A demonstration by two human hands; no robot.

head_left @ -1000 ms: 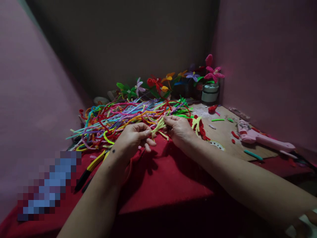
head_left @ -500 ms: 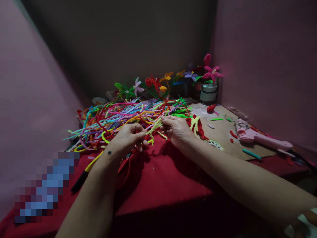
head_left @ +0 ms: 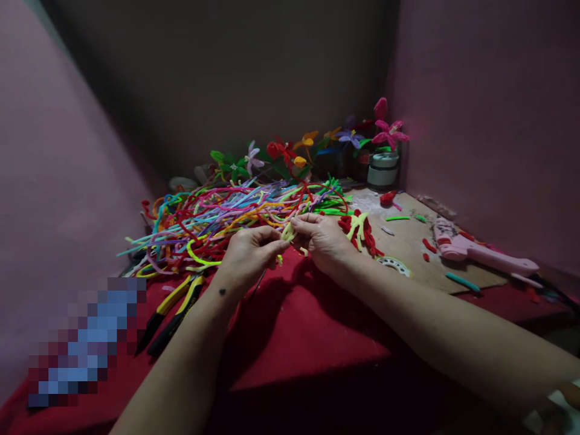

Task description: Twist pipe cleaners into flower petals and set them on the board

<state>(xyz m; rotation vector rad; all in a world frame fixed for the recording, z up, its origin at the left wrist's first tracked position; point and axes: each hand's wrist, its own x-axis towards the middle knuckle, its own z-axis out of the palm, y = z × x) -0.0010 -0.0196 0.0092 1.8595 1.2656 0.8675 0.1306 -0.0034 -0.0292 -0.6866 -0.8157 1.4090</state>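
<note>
Between my two hands is a small pale yellow-green fuzzy piece (head_left: 288,232), partly hidden by the fingers. My left hand (head_left: 254,249) pinches it from the left with thumb and fingertips. From the right, my right hand (head_left: 319,237) closes thumb and forefinger on its other side. The fingertips of both hands nearly meet. Behind them lies a large heap of multicoloured fuzzy stems (head_left: 226,208). A red and pale yellow fuzzy piece (head_left: 360,231) rests just right of my right hand.
Pliers with yellow and black handles (head_left: 181,305) lie left on the red cloth (head_left: 308,356). Rightward, a pink tool (head_left: 480,251) and stem scraps rest on a brown board (head_left: 408,241). Fuzzy flowers (head_left: 281,151) and a lidded jar (head_left: 383,170) stand behind.
My left hand has moved right, closer to my right hand. The pale yellow-green piece looks shorter and more bunched between the fingers. More of the pliers shows.
</note>
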